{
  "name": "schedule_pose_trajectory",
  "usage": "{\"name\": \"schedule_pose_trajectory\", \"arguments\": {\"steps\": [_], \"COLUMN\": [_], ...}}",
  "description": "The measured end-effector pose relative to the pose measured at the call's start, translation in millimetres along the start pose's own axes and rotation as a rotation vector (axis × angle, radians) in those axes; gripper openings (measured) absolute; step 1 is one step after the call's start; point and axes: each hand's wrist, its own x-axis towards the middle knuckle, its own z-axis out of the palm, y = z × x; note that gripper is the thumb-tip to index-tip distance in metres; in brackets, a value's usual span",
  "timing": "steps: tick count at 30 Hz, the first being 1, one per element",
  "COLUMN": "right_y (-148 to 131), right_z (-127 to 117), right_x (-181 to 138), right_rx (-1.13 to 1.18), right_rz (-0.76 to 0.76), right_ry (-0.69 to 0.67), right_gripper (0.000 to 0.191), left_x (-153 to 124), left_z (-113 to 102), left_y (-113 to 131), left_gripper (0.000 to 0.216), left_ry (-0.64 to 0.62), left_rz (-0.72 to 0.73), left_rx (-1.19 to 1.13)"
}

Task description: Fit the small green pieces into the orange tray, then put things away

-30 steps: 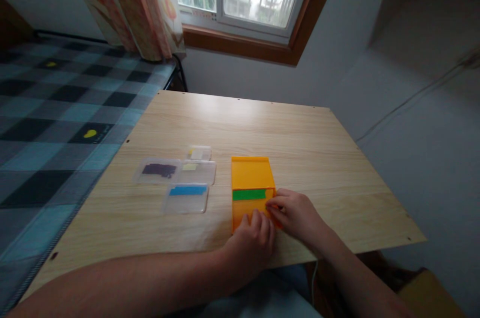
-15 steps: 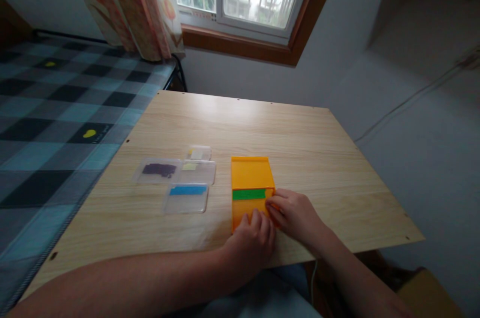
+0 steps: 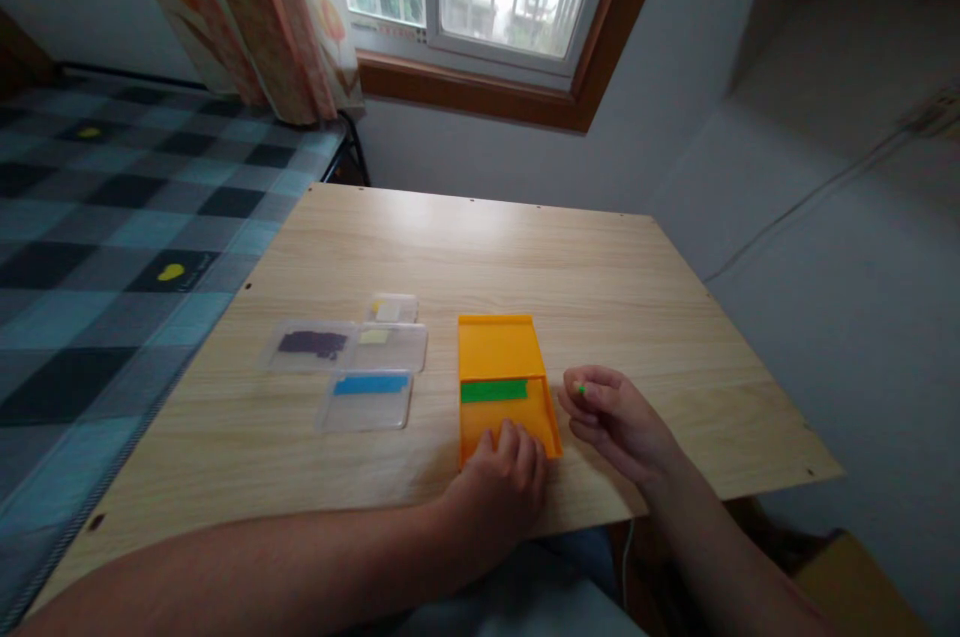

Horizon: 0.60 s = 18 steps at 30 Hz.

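An orange hinged box (image 3: pixel 496 345) lies opened flat on the table, its lid half farther from me. A strip of green pieces (image 3: pixel 493 391) runs along the hinge side of its near half, starting at the left wall. My left hand (image 3: pixel 501 477) is closed over the near edge of this box, covering part of its floor; the thumb is hidden. To the right of the box, clear of it, my right hand (image 3: pixel 611 417) is raised with a tiny green piece (image 3: pixel 581 389) pinched between thumb and fingertip.
Clear plastic cases stand left of the box: one with dark purple pieces (image 3: pixel 311 344), one with a blue strip (image 3: pixel 371 384), one with pale yellow pieces (image 3: pixel 373 337), and a small one (image 3: pixel 394 309) behind. The wooden table (image 3: pixel 480 247) adjoins a checked bed (image 3: pixel 135 217).
My right hand has moved right, away from the box's right wall, and now shows a green piece in its pinch. The left hand has stayed on the box.
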Motion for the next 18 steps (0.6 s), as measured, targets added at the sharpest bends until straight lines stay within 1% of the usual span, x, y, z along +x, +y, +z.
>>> {"name": "schedule_pose_trajectory", "arguments": {"steps": [2, 3, 4, 6, 8, 9, 10, 12, 14, 16, 18], "right_y": [-2, -2, -3, -3, 0, 3, 6, 14, 19, 22, 22], "right_z": [0, -1, -2, -5, -8, -9, -10, -9, -8, -6, -4], "right_x": [-1, -1, -1, 0, 2, 4, 5, 8, 11, 15, 19], "right_rx": [0.007, -0.038, -0.13, -0.456, -0.883, -1.089, -1.269, -1.54, -1.707, -1.786, -1.814], "right_rz": [0.017, 0.01, -0.021, -0.157, -0.329, -0.39, -0.421, -0.41, -0.368, -0.349, -0.346], "right_ry": [-0.033, -0.032, -0.019, 0.036, 0.085, 0.097, 0.1, 0.09, 0.085, 0.102, 0.129], "right_gripper": [0.033, 0.033, 0.032, 0.025, 0.016, 0.013, 0.013, 0.016, 0.017, 0.017, 0.02], "left_x": [0, 0, 0, 0, -1, -1, -1, -2, -2, -2, -2], "left_z": [0, 0, 0, 1, 1, 1, 1, 0, -2, -2, -2], "left_y": [1, 1, 1, 1, 1, 0, 0, 0, 0, 0, 0], "left_gripper": [0.034, 0.034, 0.034, 0.035, 0.035, 0.035, 0.035, 0.036, 0.037, 0.036, 0.035], "left_ry": [-0.008, -0.009, -0.006, 0.009, 0.027, 0.033, 0.038, 0.046, 0.048, 0.041, 0.032], "left_rz": [-0.006, -0.01, -0.011, -0.014, -0.013, -0.013, -0.013, -0.009, -0.008, -0.009, -0.011], "left_rx": [-0.003, -0.003, -0.004, -0.003, -0.003, -0.003, -0.003, -0.004, -0.002, -0.003, -0.008]}}
